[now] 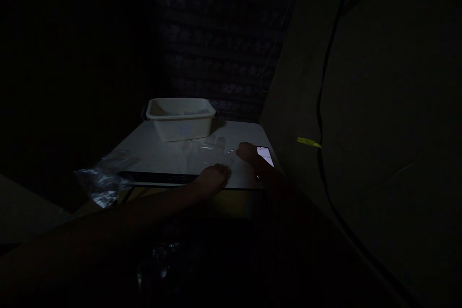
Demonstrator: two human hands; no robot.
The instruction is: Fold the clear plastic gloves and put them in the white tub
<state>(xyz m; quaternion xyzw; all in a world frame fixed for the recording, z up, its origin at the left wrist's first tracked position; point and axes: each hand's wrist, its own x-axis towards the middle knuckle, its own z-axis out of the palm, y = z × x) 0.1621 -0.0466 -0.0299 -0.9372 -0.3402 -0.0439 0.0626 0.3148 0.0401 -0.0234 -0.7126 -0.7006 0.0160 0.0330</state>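
Note:
The scene is very dark. My left hand (213,176) rests near the front edge of a small white table (151,147), its fingers on a clear plastic bag (207,153) lying flat there. My right hand (247,152) lies on the same bag's right end, right next to a lit phone (266,155). Whether either hand grips the plastic is too dim to tell. A white plastic tub (180,118) stands at the table's far side, beyond both hands.
A crumpled clear bag (99,185) hangs off the table's left front corner. A dark flat strip (159,178) runs along the front edge. A wall with a black cable (319,120) and a yellow tag (308,142) rises on the right.

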